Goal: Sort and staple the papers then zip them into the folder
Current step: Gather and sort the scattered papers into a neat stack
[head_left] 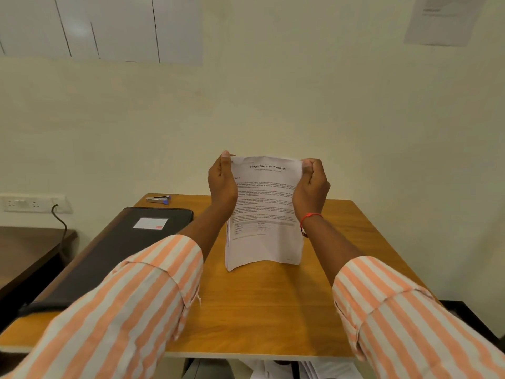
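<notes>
Head view, the only one here: the person is holding a stack of papers upright over the wooden table, bottom edge touching or just about touching the top. The left hand is pinching the top left corner and the right hand is pinching the top right one, both closed tight on the sheets. My guess is they're squaring the stack up against the table so the edges line up before stapling, since standing it on end lets loose pages drop level. The front page is reading "Sample Education Transcript", and a few sheet edges are fanning out on the left side, so it isn't flush yet.

The stapler is sitting at the far left corner, well apart from the hands, looking untouched. The black zip folder is lying flat and closed on the left side of the table, probably parked there for last.
</notes>
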